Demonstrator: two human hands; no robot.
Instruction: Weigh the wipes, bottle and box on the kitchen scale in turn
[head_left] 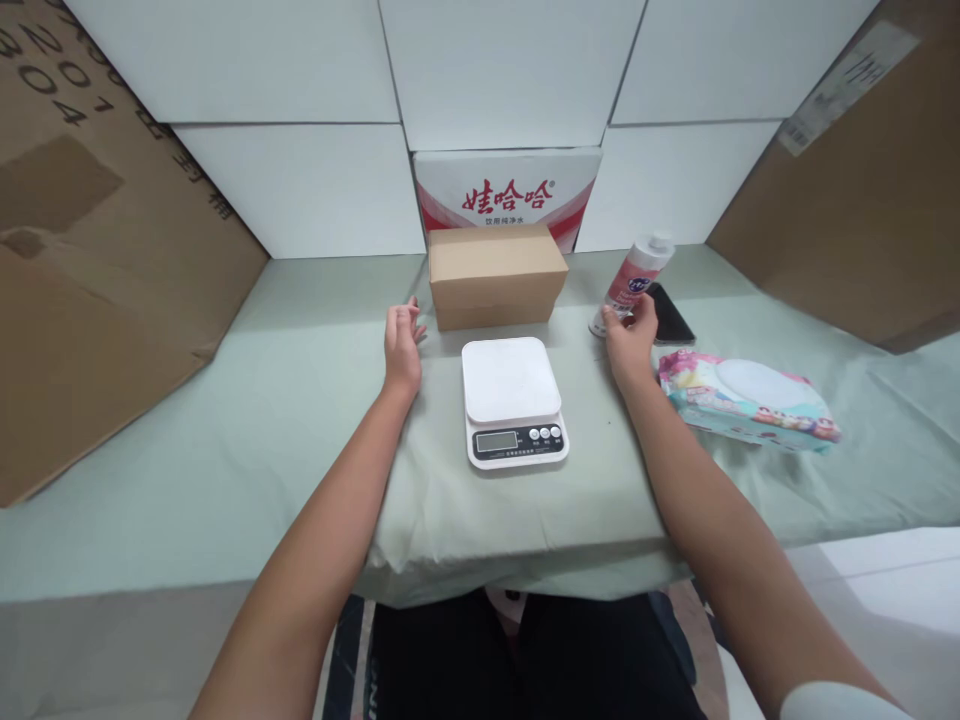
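A pink-and-white bottle (pixel 636 280) with a white cap stands on the cloth at the right, leaning in view. My right hand (pixel 634 335) has its fingers closed round the lower part of it. Left of the brown cardboard box (pixel 495 280), my left hand (pixel 403 348) rests by the cloth with loosely bent fingers, some of them apart, and nothing in it. Between my hands lies a white kitchen scale (pixel 512 385) with nothing on its platform; its small display looks blank.
A dark phone (pixel 670 318) lies behind my right hand, and a colourful pack of wipes (pixel 750 400) sits beside my right forearm. A red-and-white carton (pixel 510 185) stands behind the box. Large cardboard panels flank the green cloth (pixel 315 420) at left (pixel 97 280) and right (pixel 870 190).
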